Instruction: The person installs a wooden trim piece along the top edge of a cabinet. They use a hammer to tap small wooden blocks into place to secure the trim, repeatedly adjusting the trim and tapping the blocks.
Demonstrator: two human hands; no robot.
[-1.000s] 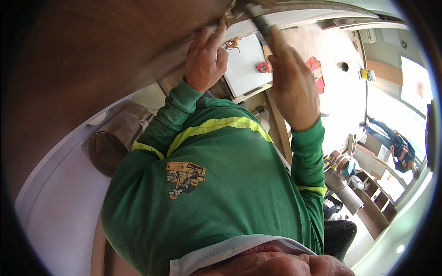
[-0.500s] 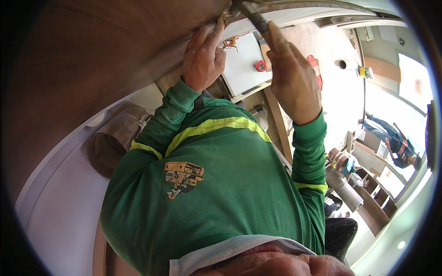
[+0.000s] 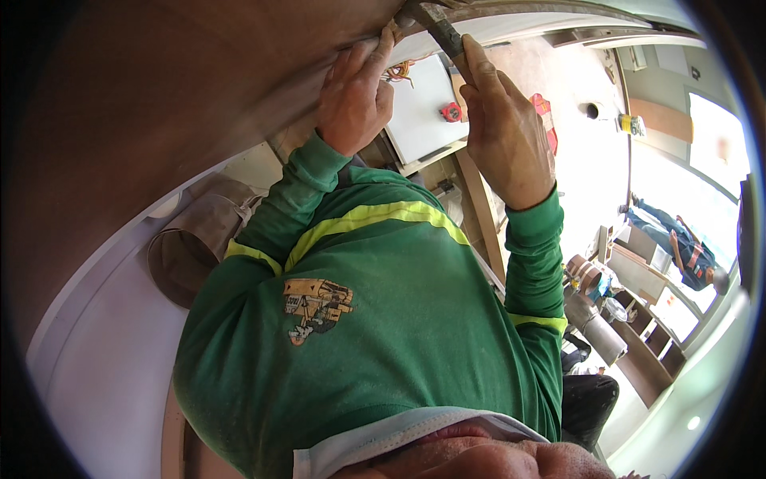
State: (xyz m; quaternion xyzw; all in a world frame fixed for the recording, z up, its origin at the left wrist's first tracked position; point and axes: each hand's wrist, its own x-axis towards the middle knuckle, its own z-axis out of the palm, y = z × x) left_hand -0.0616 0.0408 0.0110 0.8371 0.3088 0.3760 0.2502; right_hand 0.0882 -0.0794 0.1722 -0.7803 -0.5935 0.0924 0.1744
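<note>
**Working Position and State of Progress**

Right hand (image 3: 511,132): closed around the handle of a hammer (image 3: 447,38), index finger extended along the grip. The hammer head is at the edge of a brown wood-toned panel (image 3: 199,88), close to the top of the view.

Left hand (image 3: 355,100): raised at the panel edge, index finger pointing up to just beside the hammer head. Whether the fingertips pinch a small part or only press on the edge cannot be told.

Progress: the hammer is in hand and its head is at the working spot, so the work is judged to be under way rather than finished. No fastener can be made out there; how deeply one may be seated, and how many blows are left, cannot be determined. Release of the hammer and withdrawal of the left hand from the edge are not yet done.

Near surroundings: beyond the hands and lower down is a white-topped bench (image 3: 411,132). It carries a red tape measure (image 3: 451,112); a bundle of orange cable (image 3: 399,72) shows by its far left corner. An open-ended brown cylinder (image 3: 185,259) is located to the left, beside the left sleeve (image 3: 279,207).

Outer area: at far right, well apart from the hammer, a co-worker (image 3: 686,247) in dark clothing is near the bright windows (image 3: 722,152).
</note>
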